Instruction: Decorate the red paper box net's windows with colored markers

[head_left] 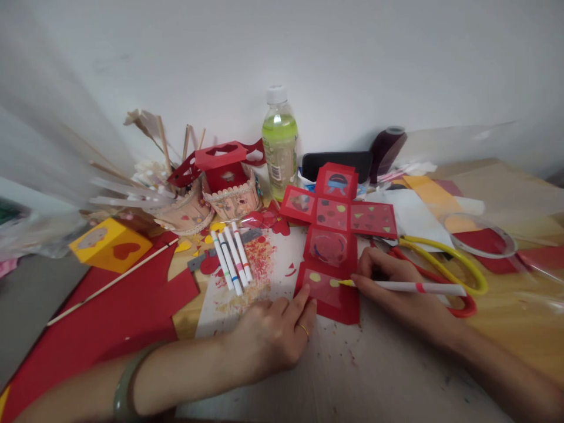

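A red paper box net (pixel 331 214) lies unfolded, with pale panels bearing drawn shapes. Its lowest flap carries two yellow spots. My left hand (pixel 275 332) rests on the left edge of that flap, index finger stretched out on it, a ring on one finger and the others curled. Pinched in my right hand (pixel 392 282) is a white marker (pixel 418 287) with a pink band, and its yellow tip touches the right spot. Several white markers (pixel 231 258) lie side by side left of the net.
A green drink bottle (pixel 281 150) stands behind, near decorated baskets (pixel 231 197). On the left are a yellow paper box (pixel 110 244), a thin stick (pixel 112 282) and red paper (pixel 132 317). Yellow-handled scissors (pixel 458 264) lie beyond my right hand. A black phone (pixel 337 163) leans behind the net.
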Demonstrator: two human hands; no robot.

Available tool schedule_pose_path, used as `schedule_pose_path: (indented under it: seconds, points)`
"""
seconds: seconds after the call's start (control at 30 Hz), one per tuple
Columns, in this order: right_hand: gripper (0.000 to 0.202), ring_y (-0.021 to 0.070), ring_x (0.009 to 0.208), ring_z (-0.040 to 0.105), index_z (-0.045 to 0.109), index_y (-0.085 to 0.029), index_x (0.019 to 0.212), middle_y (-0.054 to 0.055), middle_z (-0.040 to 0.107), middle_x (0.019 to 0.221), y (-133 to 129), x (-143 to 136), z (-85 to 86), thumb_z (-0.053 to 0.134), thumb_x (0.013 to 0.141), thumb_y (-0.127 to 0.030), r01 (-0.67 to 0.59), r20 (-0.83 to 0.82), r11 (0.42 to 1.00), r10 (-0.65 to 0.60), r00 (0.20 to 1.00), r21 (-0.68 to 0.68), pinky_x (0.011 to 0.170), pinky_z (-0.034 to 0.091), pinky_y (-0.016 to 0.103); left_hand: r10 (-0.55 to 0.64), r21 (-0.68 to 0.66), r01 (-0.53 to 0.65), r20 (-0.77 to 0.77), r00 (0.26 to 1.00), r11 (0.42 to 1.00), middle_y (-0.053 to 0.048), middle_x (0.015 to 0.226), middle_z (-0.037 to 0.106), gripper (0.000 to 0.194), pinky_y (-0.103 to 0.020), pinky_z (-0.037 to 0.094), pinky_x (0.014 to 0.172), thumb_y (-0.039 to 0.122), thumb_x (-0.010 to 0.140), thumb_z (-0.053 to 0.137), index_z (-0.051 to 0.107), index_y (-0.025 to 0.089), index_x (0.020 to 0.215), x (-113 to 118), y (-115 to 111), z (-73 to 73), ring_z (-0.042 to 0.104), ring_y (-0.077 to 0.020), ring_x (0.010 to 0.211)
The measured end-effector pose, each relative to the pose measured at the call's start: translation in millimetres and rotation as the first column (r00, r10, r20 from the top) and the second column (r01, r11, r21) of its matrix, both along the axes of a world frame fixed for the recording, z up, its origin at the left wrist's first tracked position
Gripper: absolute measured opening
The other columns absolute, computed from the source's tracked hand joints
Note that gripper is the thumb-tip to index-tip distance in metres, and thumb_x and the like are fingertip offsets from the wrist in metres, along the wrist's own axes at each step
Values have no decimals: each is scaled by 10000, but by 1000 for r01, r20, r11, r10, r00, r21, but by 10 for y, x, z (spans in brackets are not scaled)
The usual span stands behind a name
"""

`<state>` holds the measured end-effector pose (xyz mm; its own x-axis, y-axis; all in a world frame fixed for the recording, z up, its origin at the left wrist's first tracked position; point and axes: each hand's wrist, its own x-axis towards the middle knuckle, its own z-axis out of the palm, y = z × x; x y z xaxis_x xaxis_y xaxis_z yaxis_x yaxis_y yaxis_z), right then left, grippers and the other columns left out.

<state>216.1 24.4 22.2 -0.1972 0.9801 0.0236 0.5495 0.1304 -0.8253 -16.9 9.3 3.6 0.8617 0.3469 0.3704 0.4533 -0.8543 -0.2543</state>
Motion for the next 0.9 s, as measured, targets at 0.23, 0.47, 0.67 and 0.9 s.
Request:
schedule_pose_path:
  seconds: [0.23, 0.47, 0.67, 0.9]
  points:
    - [252, 124, 553, 421, 371, -222, 611, -32, 447, 593, 7, 3, -8, 519, 808, -272, -11, 4, 1000, 10, 1000, 7, 488, 332, 246, 11, -8, -11, 9, 1000, 1000, -185, 1063, 659, 330, -246, 486, 403, 56, 870, 327, 615, 70, 1031, -3, -4, -26, 621, -155, 571]
    - [253, 129, 543, 435, 386, -222, 606, -29, 462, 581, 13, -9, 8, 524, 802, -302, -11, 20, 1000, 11, 1000, 8, 479, 339, 248, 8, -7, -9, -9, 1000, 1000, -183, 1073, 655, 304, -235, 476, 402, 74, 875, 357, 612, 70, 1041, -7, -6, -10, 620, -149, 578]
    - [242, 126, 533, 427, 384, -224, 604, -26, 462, 574, 22, -12, -5, 520, 794, -287, 15, 18, 1000, -15, 1000, 22, 466, 329, 246, 12, -10, -12, 4, 1000, 1000, -190, 1080, 650, 316, -247, 479, 396, 71, 879, 341, 615, 69, 1037, -1, -4, -11, 619, -156, 572]
    - [241, 120, 527, 404, 374, -225, 608, -32, 441, 578, 30, -33, 16, 514, 796, -283, 15, 13, 1000, -16, 1000, 27, 461, 313, 246, 3, -18, -3, 23, 1000, 1000, -189, 1048, 665, 331, -254, 489, 384, 70, 881, 323, 627, 66, 1011, 7, -3, 17, 625, -165, 559]
